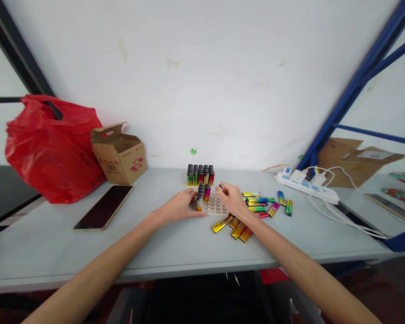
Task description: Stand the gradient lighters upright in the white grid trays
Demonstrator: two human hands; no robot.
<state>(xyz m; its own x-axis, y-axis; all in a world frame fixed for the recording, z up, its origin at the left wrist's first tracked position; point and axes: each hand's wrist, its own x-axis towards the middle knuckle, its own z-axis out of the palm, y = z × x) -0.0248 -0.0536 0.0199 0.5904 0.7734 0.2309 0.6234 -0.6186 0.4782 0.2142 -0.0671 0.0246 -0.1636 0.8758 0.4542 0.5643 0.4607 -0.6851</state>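
Note:
A pale tray with rows of round holes (214,207) lies on the table between my hands. Several upright lighters (200,200) fill its left side, and a magenta and yellow one (207,193) stands beside them. My left hand (180,206) rests at the tray's left edge, thumb and fingers apart around that side. Above the tray's right part, my right hand (232,199) pinches a lighter (222,186), of which only the dark top shows. Behind the tray stands a block of upright lighters (200,175). Loose colourful lighters (256,202) lie right of and below my right hand.
A phone (104,208), an open cardboard box (119,155) and a red plastic bag (54,148) are on the left. At the right are a white power strip (306,187) with cables, flattened cardboard (351,162) and a blue metal frame (357,85).

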